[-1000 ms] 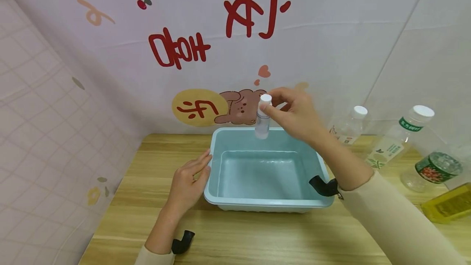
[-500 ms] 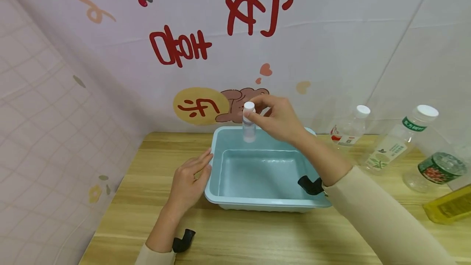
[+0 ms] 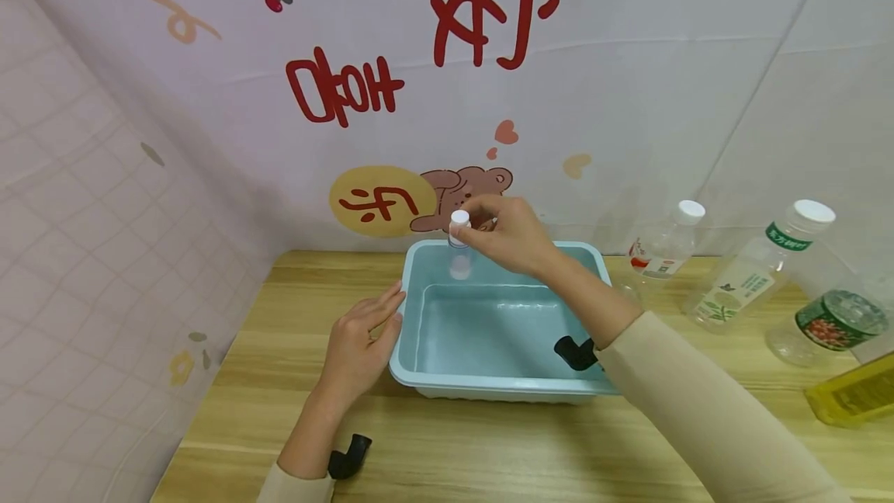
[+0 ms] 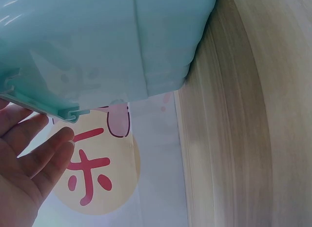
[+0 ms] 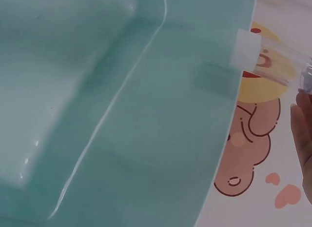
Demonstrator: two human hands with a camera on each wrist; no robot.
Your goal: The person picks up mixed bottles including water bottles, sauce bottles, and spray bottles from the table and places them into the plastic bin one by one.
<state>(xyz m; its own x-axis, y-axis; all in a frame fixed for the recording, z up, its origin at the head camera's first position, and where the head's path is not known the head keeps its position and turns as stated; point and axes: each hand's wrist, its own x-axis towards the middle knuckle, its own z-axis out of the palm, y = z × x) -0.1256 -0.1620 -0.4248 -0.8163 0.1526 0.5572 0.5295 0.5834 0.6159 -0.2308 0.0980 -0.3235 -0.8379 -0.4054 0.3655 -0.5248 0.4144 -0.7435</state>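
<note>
My right hand pinches a small clear bottle with a white cap near its top, fingers on one side and thumb on the other. The bottle hangs upright over the far left part of a light blue plastic basin. In the right wrist view its clear body and white lower end overlap the basin's rim, and only some fingers show. My left hand rests with nearly straight fingers against the basin's left rim. In the left wrist view those fingers lie beside the rim's underside.
To the right stand a bottle with a red and white label, a taller green-labelled bottle, a bottle with a dark green band and a yellow oil bottle. A printed cloth hangs behind the wooden table.
My right hand has carried the small bottle leftward and somewhat lower over the basin. My left hand stays at the left rim.
</note>
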